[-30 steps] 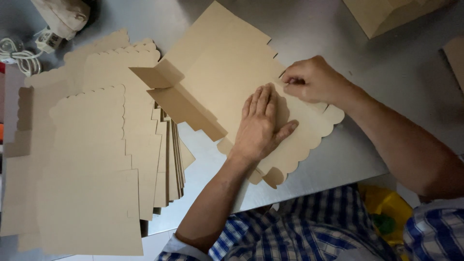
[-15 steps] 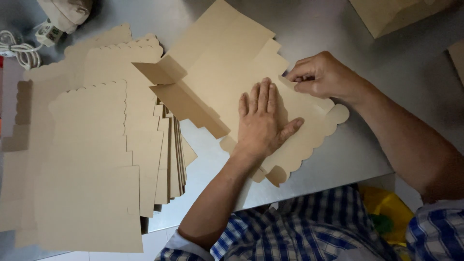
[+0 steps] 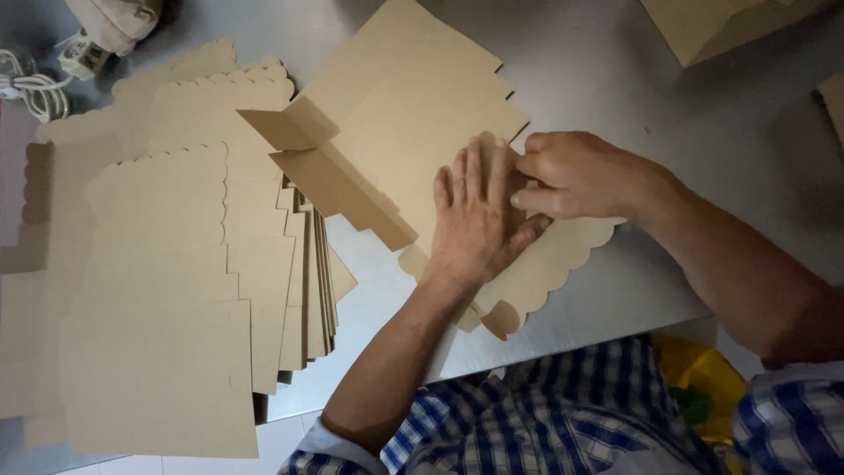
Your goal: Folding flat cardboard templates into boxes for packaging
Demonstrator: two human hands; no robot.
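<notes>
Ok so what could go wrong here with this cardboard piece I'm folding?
The left hand lies flat on the cardboard blank while the right hand works beside it, so a fold could crease crooked. The blank's scalloped edge sits close to the table edge and might slide off.

My left hand (image 3: 475, 220) lies flat on the box sheet (image 3: 413, 123) – my right hand (image 3: 576, 176) just beside it. The stack (image 3: 167, 290) lies left, on the table (image 3: 633, 88).
</notes>
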